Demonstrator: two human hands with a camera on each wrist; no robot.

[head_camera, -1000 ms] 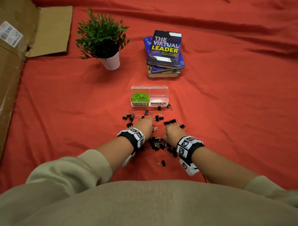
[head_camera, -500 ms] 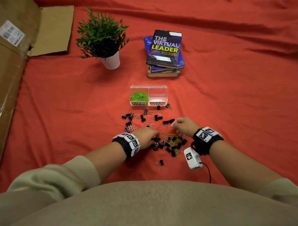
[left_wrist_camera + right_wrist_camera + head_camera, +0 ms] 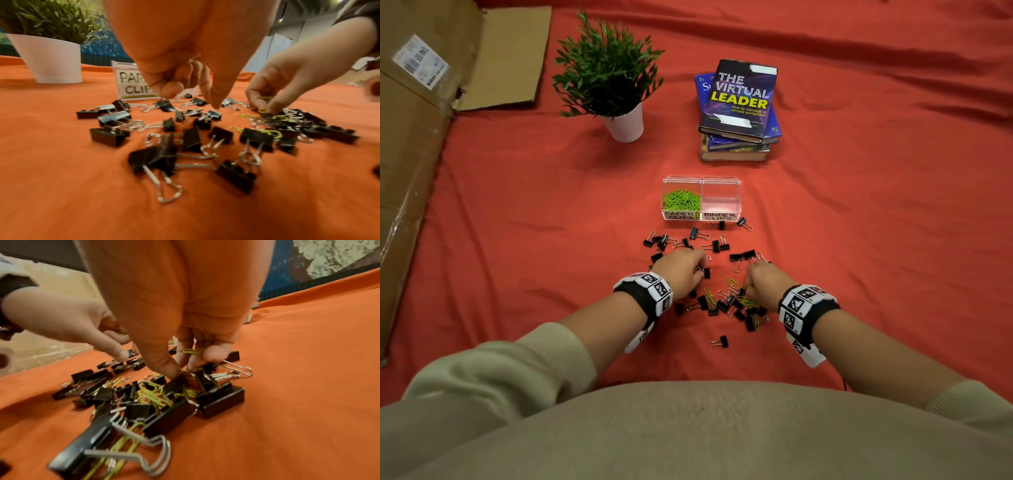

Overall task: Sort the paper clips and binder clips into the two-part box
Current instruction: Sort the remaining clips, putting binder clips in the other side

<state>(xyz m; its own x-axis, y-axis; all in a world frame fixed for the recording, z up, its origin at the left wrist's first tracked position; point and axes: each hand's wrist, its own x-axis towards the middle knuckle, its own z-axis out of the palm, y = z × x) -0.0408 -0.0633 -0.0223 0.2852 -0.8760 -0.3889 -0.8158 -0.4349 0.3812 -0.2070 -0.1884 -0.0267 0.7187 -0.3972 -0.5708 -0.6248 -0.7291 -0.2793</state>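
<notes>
The clear two-part box (image 3: 701,181) holds green paper clips (image 3: 681,200) in its left half, labelled PAPER CLIPS; the BINDER CLIPS half looks empty. Black binder clips (image 3: 714,245) lie scattered in front, mixed with green paper clips (image 3: 732,284) in a pile between my hands. My left hand (image 3: 681,270) hovers over the pile's far left with fingers curled; the right wrist view shows a bit of green wire (image 3: 120,330) inside them. My right hand (image 3: 185,363) holds green paper clips (image 3: 193,351) in curled fingers, thumb down on the pile (image 3: 152,391).
A potted plant (image 3: 616,89) and a stack of books (image 3: 739,109) stand behind the box. Flattened cardboard (image 3: 414,144) lies along the left edge. Red cloth (image 3: 876,240) covers the whole surface. One binder clip (image 3: 720,341) lies alone nearer to me.
Both hands were close together over the pile, then drew apart. Since then the left hand has shifted forward and the right hand has come back to the pile's right side.
</notes>
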